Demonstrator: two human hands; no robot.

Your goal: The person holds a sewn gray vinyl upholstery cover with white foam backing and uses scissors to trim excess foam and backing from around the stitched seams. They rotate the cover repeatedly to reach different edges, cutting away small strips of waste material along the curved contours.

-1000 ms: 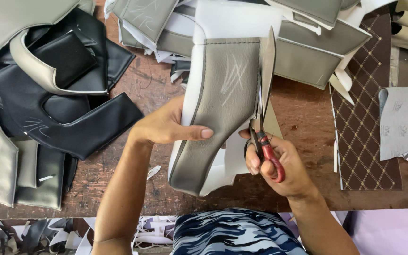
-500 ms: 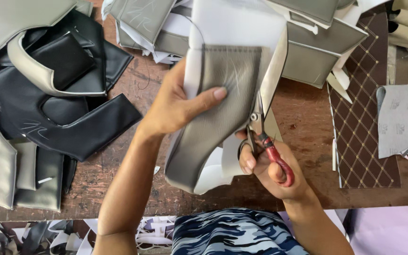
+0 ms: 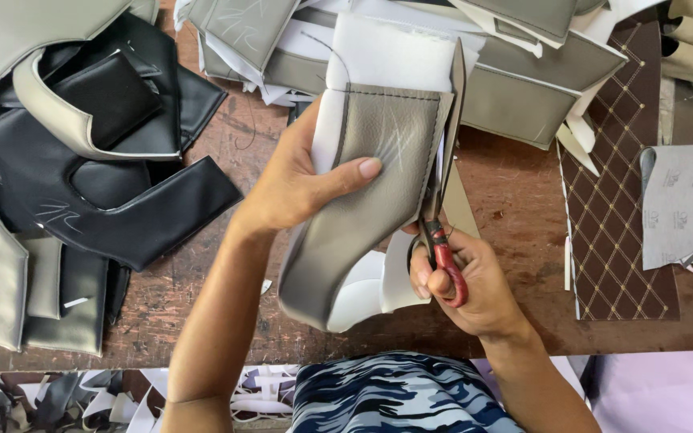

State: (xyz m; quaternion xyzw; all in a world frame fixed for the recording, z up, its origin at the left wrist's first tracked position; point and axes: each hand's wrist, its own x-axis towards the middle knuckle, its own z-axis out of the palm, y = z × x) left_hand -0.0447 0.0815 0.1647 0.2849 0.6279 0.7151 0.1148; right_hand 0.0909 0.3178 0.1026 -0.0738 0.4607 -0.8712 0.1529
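while the left hand (image 3: 302, 180) grips the upper part of a grey leather piece (image 3: 362, 200) backed with white foam, thumb laid across its front and fingers hidden behind, the piece is held up above the bare wooden table (image 3: 515, 180) in front of the person. the right hand (image 3: 467, 277) is closed around the red handles of a pair of scissors (image 3: 443, 184), whose blades point upward along the right edge of the piece, touching or just beside its stitched seam. black leather pieces (image 3: 82, 192) lie stacked at the left of the table, more grey pieces (image 3: 523, 88) are piled at the far edge, and a brown quilted sheet (image 3: 619, 208) lies at the right.
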